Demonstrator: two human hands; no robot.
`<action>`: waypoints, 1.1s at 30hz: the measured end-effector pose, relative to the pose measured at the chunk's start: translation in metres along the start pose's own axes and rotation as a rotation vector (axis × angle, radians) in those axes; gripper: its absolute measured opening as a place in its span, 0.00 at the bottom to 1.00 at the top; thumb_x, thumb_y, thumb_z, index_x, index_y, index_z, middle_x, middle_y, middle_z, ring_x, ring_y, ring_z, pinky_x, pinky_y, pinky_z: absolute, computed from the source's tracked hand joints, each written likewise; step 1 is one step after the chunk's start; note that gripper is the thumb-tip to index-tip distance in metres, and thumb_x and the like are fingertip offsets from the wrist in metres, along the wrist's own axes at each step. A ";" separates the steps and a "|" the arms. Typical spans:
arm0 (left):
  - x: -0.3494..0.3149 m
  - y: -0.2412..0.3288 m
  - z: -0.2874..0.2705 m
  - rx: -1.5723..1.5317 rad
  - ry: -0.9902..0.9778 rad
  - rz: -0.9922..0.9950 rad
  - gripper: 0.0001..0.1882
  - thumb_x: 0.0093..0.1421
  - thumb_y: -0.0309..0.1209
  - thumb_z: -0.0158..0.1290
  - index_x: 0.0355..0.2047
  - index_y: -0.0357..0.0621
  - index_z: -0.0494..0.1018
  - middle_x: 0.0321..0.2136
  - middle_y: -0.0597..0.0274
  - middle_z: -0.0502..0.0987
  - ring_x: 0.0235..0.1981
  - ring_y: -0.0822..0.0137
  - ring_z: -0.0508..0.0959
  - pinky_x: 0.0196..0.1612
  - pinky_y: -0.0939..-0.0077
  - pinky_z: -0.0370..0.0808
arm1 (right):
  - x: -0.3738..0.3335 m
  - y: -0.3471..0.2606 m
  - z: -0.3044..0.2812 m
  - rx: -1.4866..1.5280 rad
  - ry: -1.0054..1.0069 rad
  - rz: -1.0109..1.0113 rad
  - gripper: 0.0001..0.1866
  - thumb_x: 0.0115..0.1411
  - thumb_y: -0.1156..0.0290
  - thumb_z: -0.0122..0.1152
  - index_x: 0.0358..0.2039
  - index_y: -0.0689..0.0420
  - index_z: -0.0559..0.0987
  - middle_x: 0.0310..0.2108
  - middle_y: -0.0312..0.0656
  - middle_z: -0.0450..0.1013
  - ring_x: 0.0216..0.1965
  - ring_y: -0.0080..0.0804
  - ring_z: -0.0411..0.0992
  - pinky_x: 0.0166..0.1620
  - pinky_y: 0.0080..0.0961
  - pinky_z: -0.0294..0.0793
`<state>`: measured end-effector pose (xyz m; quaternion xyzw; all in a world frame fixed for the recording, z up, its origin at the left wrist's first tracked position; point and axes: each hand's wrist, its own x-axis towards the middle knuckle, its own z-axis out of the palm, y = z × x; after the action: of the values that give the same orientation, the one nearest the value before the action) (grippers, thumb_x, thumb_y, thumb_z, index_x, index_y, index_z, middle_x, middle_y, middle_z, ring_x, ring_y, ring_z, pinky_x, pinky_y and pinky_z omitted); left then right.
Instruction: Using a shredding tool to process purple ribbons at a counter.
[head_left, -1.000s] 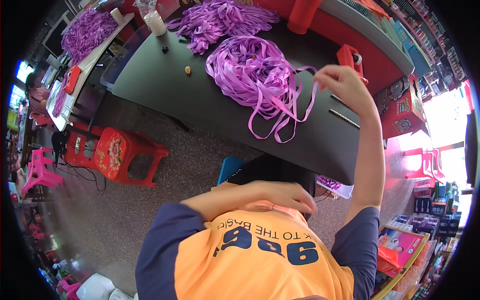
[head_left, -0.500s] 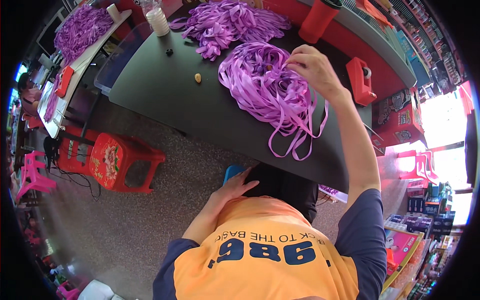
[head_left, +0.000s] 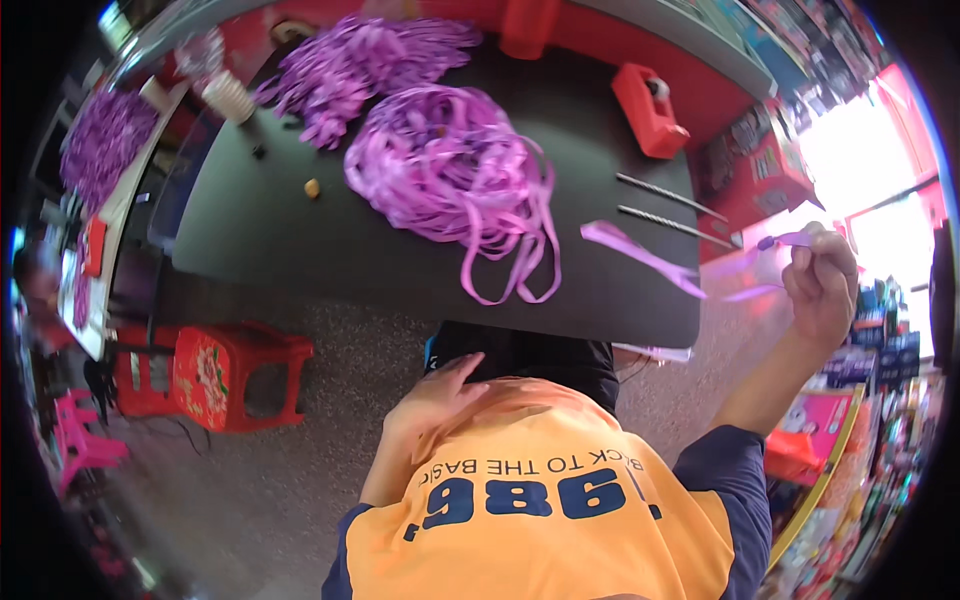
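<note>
My right hand (head_left: pixel 822 287) is raised off the right end of the table, its fingers pinched on a purple ribbon (head_left: pixel 603 234). That ribbon is a long loop with a darker knot near my fingers; it trails left over the table's right edge. A large tangled heap of purple ribbons (head_left: pixel 440 165) lies on the dark table (head_left: pixel 330 260), apart from my right hand. My left hand (head_left: pixel 440 398) rests at my lap against my shirt, fingers spread, holding nothing.
Another ribbon pile (head_left: pixel 375 65) lies behind the heap. A red tape dispenser (head_left: pixel 648 115) and two thin metal rods (head_left: pixel 672 195) are at the table's right. White stacked cups (head_left: pixel 228 98) stand far left. A red stool (head_left: pixel 235 375) is on the floor left.
My right hand has moved from the ribbon heap rightward past the table's end, pulling one ribbon loop away. The two metal rods have come into sight. My left hand stays at my lap.
</note>
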<state>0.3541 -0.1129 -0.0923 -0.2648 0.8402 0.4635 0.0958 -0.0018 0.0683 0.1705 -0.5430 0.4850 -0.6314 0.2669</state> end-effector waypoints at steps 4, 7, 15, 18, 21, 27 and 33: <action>0.005 0.101 -0.038 -0.219 -0.235 0.283 0.25 0.62 0.38 0.49 0.55 0.36 0.63 0.54 0.46 0.67 0.56 0.55 0.67 0.57 0.70 0.64 | -0.080 -0.007 -0.034 -0.394 0.555 0.240 0.10 0.58 0.77 0.50 0.40 0.64 0.76 0.21 0.34 0.69 0.14 0.11 0.51 0.18 0.11 0.49; 0.028 0.158 -0.031 -0.816 -0.474 0.467 0.11 0.62 0.25 0.49 0.42 0.33 0.74 0.35 0.58 0.77 0.39 0.71 0.77 0.45 0.77 0.71 | -0.097 0.000 -0.024 -0.402 0.569 0.356 0.10 0.57 0.77 0.53 0.38 0.63 0.77 0.22 0.37 0.74 0.15 0.09 0.54 0.17 0.10 0.49; 0.132 0.319 0.035 -0.557 -0.183 0.763 0.21 0.58 0.27 0.53 0.52 0.35 0.65 0.43 0.57 0.75 0.44 0.71 0.73 0.51 0.77 0.67 | -0.142 0.029 -0.048 -0.086 0.576 0.250 0.10 0.59 0.77 0.54 0.41 0.63 0.77 0.24 0.38 0.75 0.15 0.08 0.56 0.17 0.08 0.51; 0.165 0.344 0.048 -0.792 -0.802 0.390 0.23 0.54 0.26 0.58 0.49 0.31 0.67 0.38 0.56 0.76 0.41 0.71 0.76 0.45 0.78 0.72 | -0.153 0.033 -0.066 -0.024 0.637 0.148 0.11 0.59 0.77 0.54 0.42 0.63 0.77 0.24 0.38 0.75 0.16 0.09 0.57 0.18 0.08 0.53; 0.191 0.354 0.049 -0.737 -0.840 0.312 0.14 0.52 0.25 0.60 0.39 0.34 0.72 0.29 0.58 0.77 0.31 0.71 0.78 0.37 0.78 0.74 | -0.169 0.041 -0.084 -0.055 0.726 0.139 0.11 0.60 0.75 0.53 0.43 0.63 0.77 0.25 0.39 0.75 0.17 0.10 0.59 0.20 0.09 0.56; 0.241 0.374 0.047 -0.535 -0.933 0.341 0.12 0.60 0.30 0.52 0.40 0.35 0.72 0.28 0.63 0.76 0.31 0.73 0.76 0.40 0.79 0.72 | -0.189 0.065 -0.102 0.049 0.826 0.418 0.15 0.64 0.68 0.50 0.45 0.63 0.76 0.27 0.38 0.76 0.22 0.15 0.67 0.26 0.12 0.66; 0.281 0.406 0.047 -0.124 -0.823 0.587 0.10 0.57 0.28 0.52 0.36 0.33 0.74 0.27 0.64 0.76 0.30 0.76 0.74 0.39 0.82 0.71 | -0.168 0.114 -0.122 0.036 0.815 0.383 0.12 0.62 0.69 0.54 0.40 0.64 0.77 0.28 0.38 0.76 0.26 0.16 0.69 0.30 0.13 0.69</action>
<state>-0.1032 0.0009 0.0634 0.1818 0.7427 0.5857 0.2689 -0.0937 0.2087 0.0031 -0.1456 0.6311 -0.7415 0.1754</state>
